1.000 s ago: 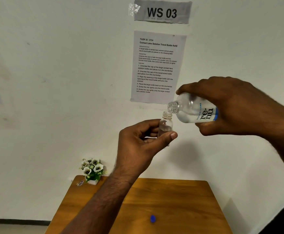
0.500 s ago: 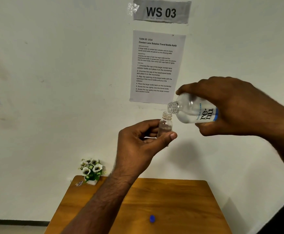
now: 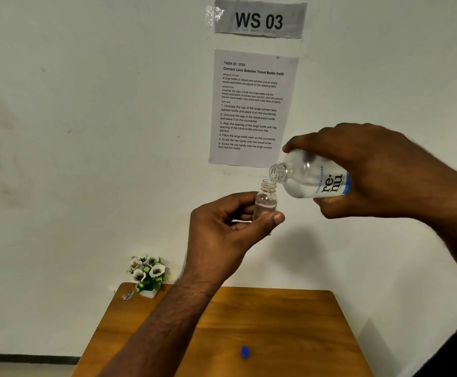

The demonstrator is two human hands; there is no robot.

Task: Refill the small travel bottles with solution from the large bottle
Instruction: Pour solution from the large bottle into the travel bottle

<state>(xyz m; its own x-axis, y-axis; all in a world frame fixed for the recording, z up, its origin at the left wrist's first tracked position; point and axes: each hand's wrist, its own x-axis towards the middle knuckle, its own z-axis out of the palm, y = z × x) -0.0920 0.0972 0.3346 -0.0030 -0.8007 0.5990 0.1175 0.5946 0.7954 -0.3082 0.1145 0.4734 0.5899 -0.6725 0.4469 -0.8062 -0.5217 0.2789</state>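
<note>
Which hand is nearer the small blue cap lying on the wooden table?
Left. The left hand is above the small blue cap; the right hand is higher and further right.

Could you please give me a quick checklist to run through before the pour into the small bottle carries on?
1. Small bottle upright and gripped by the left hand: ok.
2. Large bottle tilted and gripped by the right hand: ok.
3. Large bottle's mouth over the small bottle's opening: ok, it sits just above and slightly right of the rim.
4. Both bottles uncapped: ok, both threaded necks are bare.
5. Fill level in the small bottle: cannot tell; clear liquid in clear plastic, partly behind the fingers.
6. Caps ready for closing: not ok; only one blue cap shows on the wooden table.
</note>
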